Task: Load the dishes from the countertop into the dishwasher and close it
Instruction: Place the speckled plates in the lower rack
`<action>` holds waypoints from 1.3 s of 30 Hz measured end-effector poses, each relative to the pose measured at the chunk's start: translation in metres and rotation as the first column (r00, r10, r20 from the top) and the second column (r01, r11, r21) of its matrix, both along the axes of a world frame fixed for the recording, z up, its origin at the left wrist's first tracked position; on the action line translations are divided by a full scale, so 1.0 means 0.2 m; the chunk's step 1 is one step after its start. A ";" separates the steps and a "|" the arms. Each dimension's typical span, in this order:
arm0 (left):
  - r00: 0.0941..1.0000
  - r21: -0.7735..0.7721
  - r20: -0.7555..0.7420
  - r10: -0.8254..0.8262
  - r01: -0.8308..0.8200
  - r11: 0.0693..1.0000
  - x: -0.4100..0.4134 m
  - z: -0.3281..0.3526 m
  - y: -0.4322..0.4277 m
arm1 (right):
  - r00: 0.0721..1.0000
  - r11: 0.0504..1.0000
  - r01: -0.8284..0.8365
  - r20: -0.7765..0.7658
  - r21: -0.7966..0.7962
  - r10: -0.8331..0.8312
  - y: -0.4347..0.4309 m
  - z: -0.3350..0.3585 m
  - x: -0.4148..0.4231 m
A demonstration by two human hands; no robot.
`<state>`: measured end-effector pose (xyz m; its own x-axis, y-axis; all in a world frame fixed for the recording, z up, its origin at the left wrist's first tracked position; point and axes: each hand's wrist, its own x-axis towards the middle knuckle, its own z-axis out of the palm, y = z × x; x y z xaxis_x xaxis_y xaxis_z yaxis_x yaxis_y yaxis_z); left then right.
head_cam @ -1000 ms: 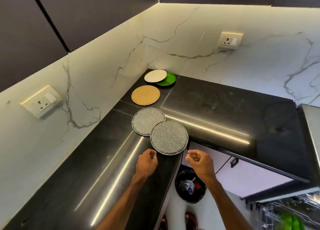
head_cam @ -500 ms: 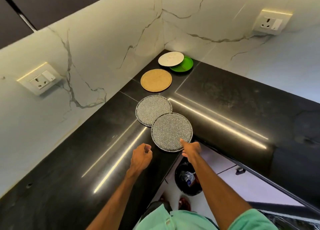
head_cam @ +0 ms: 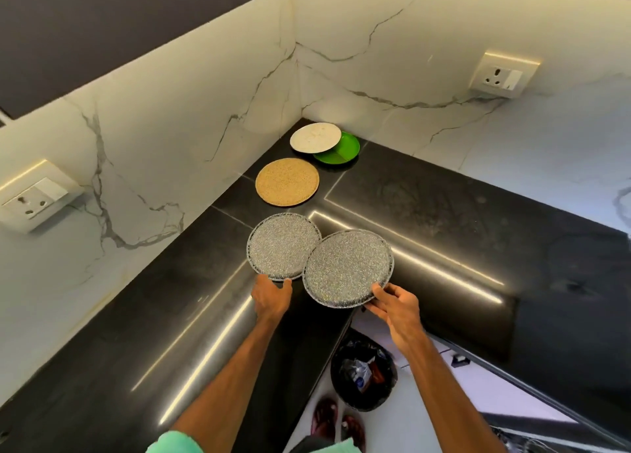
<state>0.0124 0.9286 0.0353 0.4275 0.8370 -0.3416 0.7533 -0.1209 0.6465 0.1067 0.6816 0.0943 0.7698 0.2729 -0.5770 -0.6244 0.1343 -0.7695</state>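
Plates: two grey (head_cam: 347, 268) (head_cam: 283, 246), tan (head_cam: 287, 181), white (head_cam: 315, 137), green (head_cam: 341, 150).

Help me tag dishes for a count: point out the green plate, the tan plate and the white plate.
green plate (head_cam: 345, 149), head view, on its visible right half.
tan plate (head_cam: 287, 181), head view, on its centre.
white plate (head_cam: 315, 137), head view, on its centre.

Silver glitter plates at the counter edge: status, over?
Left hand gripping near rim of far round silver glitter plate. Right hand pinching near silver glitter plate, which overlaps the far one. Tan, white, green plates behind untouched; nothing blocking.
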 end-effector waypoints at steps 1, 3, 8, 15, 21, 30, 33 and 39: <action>1.000 0.003 -0.026 0.002 -0.002 1.000 0.06 0.00 0.03 | 0.999 0.999 0.034 -0.005 0.027 -0.034 -0.02 0.02 0.01; 0.991 0.021 -0.116 -0.069 0.072 0.997 0.14 0.00 0.08 | 0.996 0.992 0.094 -0.019 0.087 -0.092 -0.05 0.05 0.02; 0.804 0.116 -0.379 -0.459 0.533 0.838 0.19 -0.08 0.15 | 0.988 0.981 0.151 -0.003 0.121 -0.152 -0.08 0.06 0.03; 0.663 0.171 -0.433 -0.611 0.726 0.667 -0.04 -0.13 0.04 | 0.982 0.970 0.188 -0.003 0.156 -0.190 -0.06 0.05 0.02; 0.568 0.166 -0.495 -0.657 0.804 0.570 -0.27 -0.10 -0.06 | 0.981 0.970 0.191 -0.051 0.148 -0.185 -0.03 -0.05 -0.04; 0.453 0.158 -0.557 -0.696 0.881 0.447 -0.38 -0.06 -0.17 | 0.984 0.982 0.164 -0.093 0.097 -0.155 -0.03 -0.15 -0.13; 0.527 0.261 -0.436 -0.729 0.850 0.458 -0.41 -0.05 -0.15 | 0.986 0.985 0.145 -0.100 0.091 -0.136 -0.03 -0.18 -0.13; 0.849 0.270 -0.219 -0.481 0.526 0.806 -0.27 -0.10 0.15 | 0.984 0.989 0.126 -0.134 0.080 -0.114 -0.03 -0.24 -0.15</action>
